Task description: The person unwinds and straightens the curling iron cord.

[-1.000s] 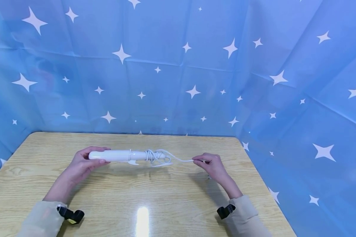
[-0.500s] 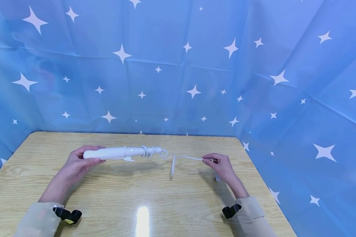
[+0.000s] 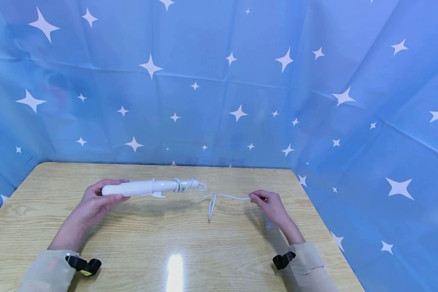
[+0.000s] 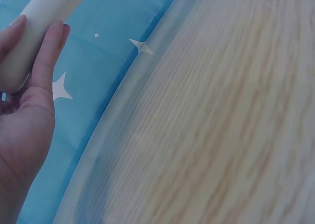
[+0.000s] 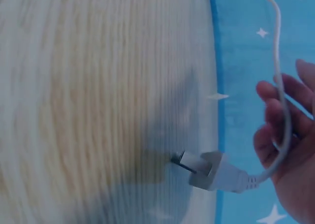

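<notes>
My left hand (image 3: 95,202) grips the rounded left end of a white curling iron (image 3: 138,188), thumb on the near side and fingers on the far side. Held roughly level above the table, the iron has a small lever below its middle. Its white cord (image 3: 233,197) is wound several times round the handle, and a folded loop dangles between the two hands. Out to the right, my right hand (image 3: 271,206) pinches the cord between thumb and fingertips. Below that hand, in the right wrist view, hangs the plug (image 5: 219,174), prongs pointing left.
The wood-grain table (image 3: 131,247) spreads under both hands, with a bright light reflection near its front. A blue curtain with white stars (image 3: 211,101) hangs behind the table and along its right side. Each wrist wears a black strapped camera (image 3: 284,260).
My hands have moved apart, the right one shifting rightward and the left slightly leftward. Part of the cord has come off the bundle at the handle and dropped into a hanging loop.
</notes>
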The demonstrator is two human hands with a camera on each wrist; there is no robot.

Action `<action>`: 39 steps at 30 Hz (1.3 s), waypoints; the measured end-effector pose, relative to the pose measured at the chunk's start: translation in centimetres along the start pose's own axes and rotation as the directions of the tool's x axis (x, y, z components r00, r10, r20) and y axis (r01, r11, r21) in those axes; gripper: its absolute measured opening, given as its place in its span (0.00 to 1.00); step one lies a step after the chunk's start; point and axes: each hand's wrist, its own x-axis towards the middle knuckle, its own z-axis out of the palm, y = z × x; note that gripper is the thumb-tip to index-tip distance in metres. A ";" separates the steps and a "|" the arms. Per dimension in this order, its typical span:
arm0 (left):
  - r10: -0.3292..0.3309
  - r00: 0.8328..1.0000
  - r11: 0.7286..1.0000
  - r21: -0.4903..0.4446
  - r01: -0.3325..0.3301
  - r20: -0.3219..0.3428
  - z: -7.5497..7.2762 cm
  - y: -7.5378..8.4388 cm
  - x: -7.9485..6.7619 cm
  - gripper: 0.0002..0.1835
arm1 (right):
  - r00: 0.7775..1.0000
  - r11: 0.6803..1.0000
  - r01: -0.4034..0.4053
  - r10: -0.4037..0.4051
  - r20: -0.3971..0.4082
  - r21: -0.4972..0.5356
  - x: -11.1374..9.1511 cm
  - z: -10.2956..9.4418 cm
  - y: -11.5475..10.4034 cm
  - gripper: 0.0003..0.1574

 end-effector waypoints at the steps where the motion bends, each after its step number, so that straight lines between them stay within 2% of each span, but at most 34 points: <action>1: -0.004 1.000 1.000 0.004 0.004 -0.001 0.0 0.0 0.0 0.28 | 1.000 1.000 0.007 -0.007 0.006 -0.012 0.0 0.1 0.0 0.18; 11: -0.020 1.000 1.000 0.004 0.020 -0.003 0.1 0.1 0.0 0.28 | 0.996 0.998 0.056 -0.054 0.066 -0.021 0.4 2.0 -0.2 0.18; 16: -0.018 1.000 1.000 0.012 0.018 -0.009 0.2 0.1 -0.1 0.28 | 0.996 0.999 0.038 -0.035 0.084 -0.027 1.0 3.5 -1.1 0.20; 22: -0.025 0.999 0.999 0.037 0.026 -0.031 0.3 0.1 0.0 0.28 | 0.993 0.997 0.079 -0.077 0.089 -0.009 1.9 5.7 -2.5 0.22; 27: -0.031 0.999 0.998 0.056 0.032 -0.027 0.5 0.2 0.1 0.28 | 0.990 0.997 0.068 -0.065 0.129 -0.023 2.2 7.1 -2.9 0.24; 33: -0.041 0.998 0.996 0.079 0.044 -0.039 0.3 0.2 0.1 0.27 | 0.984 0.996 0.093 -0.090 0.155 -0.015 2.0 7.5 -2.8 0.19; 39: -0.031 0.999 0.996 0.081 0.034 -0.037 0.1 0.4 0.0 0.28 | 0.985 0.993 0.114 -0.116 0.126 0.026 1.6 7.1 -2.5 0.12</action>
